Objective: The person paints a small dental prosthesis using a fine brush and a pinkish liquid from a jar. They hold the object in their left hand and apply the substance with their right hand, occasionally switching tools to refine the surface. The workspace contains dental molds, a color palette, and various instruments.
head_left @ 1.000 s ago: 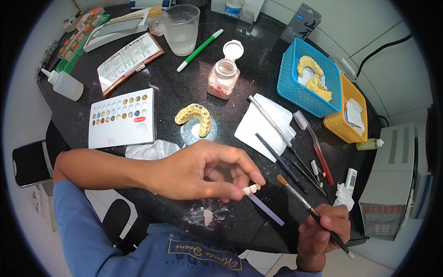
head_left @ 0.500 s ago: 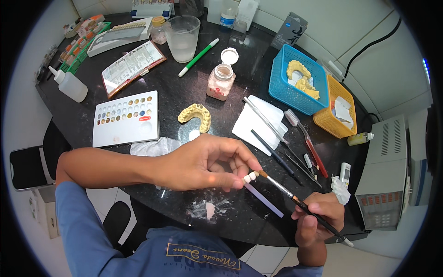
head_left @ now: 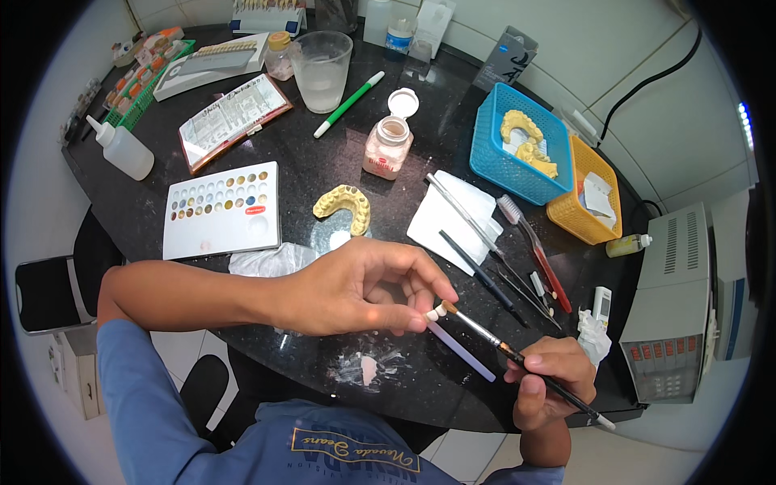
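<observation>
Between the thumb and fingers of my left hand [head_left: 373,284] is a small white dental bridge [head_left: 434,314] of joined tooth crowns. My right hand [head_left: 556,378] grips a fine paintbrush [head_left: 478,330] with a dark handle. The brown bristles meet the right end of the bridge, or lie just over it. A pale purple stick [head_left: 465,353] slants below the bridge; its upper end runs under my left fingers. Beyond my left hand a yellow plaster jaw model [head_left: 346,202] lies on the black tabletop, and an uncapped powder jar [head_left: 388,153] stands farther back.
A white palette of colours [head_left: 222,226] lies left. On the right are a white cloth [head_left: 440,218] with metal tools, a red toothbrush [head_left: 543,263], a blue basket [head_left: 493,166] and a yellow basket [head_left: 578,222]. A cup of water [head_left: 322,93] stands at the back.
My right hand has shifted slightly left and up, bringing the brush tip farther over the bridge's right end. My left hand stays nearly still, holding the bridge.
</observation>
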Motion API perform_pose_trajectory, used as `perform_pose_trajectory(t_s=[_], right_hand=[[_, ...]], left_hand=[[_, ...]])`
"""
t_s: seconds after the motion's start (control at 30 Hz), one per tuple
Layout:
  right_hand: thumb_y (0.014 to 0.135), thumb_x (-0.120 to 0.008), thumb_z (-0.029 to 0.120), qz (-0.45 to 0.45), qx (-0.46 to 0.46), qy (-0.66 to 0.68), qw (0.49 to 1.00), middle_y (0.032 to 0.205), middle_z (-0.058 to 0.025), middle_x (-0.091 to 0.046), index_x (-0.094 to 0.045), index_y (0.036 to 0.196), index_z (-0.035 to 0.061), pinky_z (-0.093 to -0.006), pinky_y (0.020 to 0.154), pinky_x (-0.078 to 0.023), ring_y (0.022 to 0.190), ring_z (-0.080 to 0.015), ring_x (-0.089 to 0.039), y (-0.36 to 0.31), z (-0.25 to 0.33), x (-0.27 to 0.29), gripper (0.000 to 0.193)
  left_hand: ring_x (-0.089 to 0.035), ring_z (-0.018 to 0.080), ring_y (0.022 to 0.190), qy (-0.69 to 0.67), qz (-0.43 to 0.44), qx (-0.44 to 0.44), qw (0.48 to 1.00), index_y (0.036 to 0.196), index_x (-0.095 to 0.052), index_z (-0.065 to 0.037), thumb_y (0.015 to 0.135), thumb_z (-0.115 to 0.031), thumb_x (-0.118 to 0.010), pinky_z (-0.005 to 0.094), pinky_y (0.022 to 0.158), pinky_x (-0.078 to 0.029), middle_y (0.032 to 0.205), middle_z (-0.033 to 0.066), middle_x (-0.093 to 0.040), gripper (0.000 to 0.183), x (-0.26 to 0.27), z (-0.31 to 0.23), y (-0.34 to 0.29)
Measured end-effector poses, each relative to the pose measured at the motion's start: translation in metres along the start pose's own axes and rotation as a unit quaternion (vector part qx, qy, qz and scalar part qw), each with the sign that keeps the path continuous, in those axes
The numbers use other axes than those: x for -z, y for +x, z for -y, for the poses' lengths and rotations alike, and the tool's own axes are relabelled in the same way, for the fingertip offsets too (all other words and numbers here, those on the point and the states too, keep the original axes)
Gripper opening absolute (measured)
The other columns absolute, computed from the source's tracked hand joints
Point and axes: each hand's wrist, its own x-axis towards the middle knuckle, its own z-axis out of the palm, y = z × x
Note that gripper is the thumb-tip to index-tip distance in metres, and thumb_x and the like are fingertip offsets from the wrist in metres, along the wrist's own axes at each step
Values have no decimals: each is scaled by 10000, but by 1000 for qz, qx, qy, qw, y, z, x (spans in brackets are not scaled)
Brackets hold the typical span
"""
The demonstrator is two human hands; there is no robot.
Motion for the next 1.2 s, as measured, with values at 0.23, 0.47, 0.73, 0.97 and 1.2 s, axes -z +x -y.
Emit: perform_pose_trajectory(t_s=[0.23, 0.47, 0.73, 0.97, 1.2], right_hand=[[729, -659, -2, 9, 1, -7, 1000, 705, -114, -645, -625, 879, -31, -235, 462, -476, 506, -162, -619, 3, 1, -2, 156], [737, -654, 6, 13, -4, -12, 1000, 695, -112, -644, -624, 874, -32, -236, 462, -473, 501, -167, -617, 3, 1, 0, 145], [752, -641, 20, -6, -20, -10, 1000, 676, -116, -638, -610, 859, -42, -242, 461, -472, 496, -174, -616, 1, 1, -1, 127], [761, -625, 15, -52, -25, 37, 998, 693, -143, -637, -600, 865, -62, -250, 463, -486, 503, -178, -617, -4, -2, 1, 132], [765, -655, 29, -40, -39, -4, 998, 696, -135, -644, -617, 868, -44, -242, 494, -492, 528, -179, -629, -1, 2, -1, 132]], left_hand=[[-573, 85, 923, 6, -1, -3, 1000, 1148, -580, 38, 833, 54, -662, 175, 738, -549, 1091, 98, -576, 326, 0, 0, 0], [-578, 89, 915, -17, -9, -8, 1000, 1148, -577, 38, 837, 36, -667, 180, 728, -554, 1068, 98, -580, 324, 1, 2, 0], [-582, 97, 901, -46, -20, -19, 999, 1155, -564, 42, 846, 8, -670, 195, 727, -561, 1040, 92, -575, 329, 1, 4, 0], [-575, 82, 881, -46, -28, -22, 998, 1143, -573, 39, 835, 23, -678, 182, 720, -552, 1003, 81, -585, 326, 1, 2, 0], [-572, 69, 867, -13, -39, -10, 999, 1126, -589, 40, 807, 67, -686, 170, 721, -545, 1014, 83, -601, 334, 0, 3, 0]])
